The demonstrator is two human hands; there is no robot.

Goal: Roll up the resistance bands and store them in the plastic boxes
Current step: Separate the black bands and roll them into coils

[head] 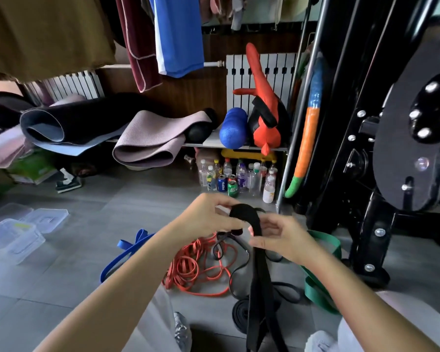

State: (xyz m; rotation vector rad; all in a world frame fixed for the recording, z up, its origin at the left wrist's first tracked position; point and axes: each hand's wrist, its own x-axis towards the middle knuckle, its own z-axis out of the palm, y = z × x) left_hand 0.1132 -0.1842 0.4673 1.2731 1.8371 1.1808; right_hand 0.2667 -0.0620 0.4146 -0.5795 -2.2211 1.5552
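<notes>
I see my left hand (208, 217) and right hand (279, 237) at frame centre, fingers curled, both pinching the black band (258, 262).

Bare grey floor (74, 262) lies open between the plastic boxes (13, 237) at left and the blue band (122, 255) and tangled orange bands (196, 265) at centre. At right the black machine frame (366, 174) walls off passage; bottles (239, 179) crowd the far side.

The black band (260, 288) runs off the bottom edge, plastic boxes (13, 237) off the left.
</notes>
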